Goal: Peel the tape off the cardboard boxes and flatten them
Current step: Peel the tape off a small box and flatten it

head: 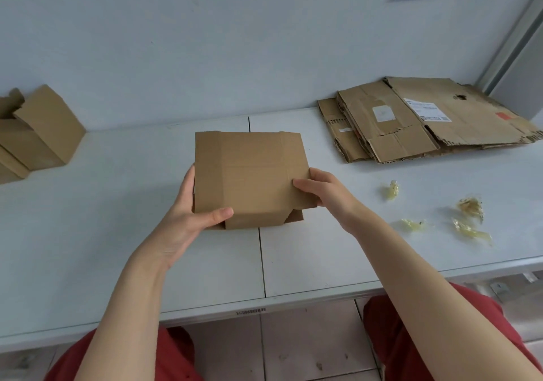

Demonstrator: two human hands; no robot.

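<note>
A small brown cardboard box (249, 175), folded nearly flat with its flaps spread, is held over the middle of the white table (147, 233). My left hand (191, 216) grips its left near corner, thumb on top. My right hand (323, 192) holds its right edge, fingers on top. Crumpled yellowish tape pieces (470, 207) lie on the table to the right. A stack of flattened boxes (426, 119) rests at the back right. Unflattened boxes (38, 134) stand at the far left against the wall.
The white wall (205, 43) rises right behind the table. A metal frame post (511, 37) stands at the far right. My red-clad knees (396, 322) show below the table's front edge, over a tiled floor (293, 345).
</note>
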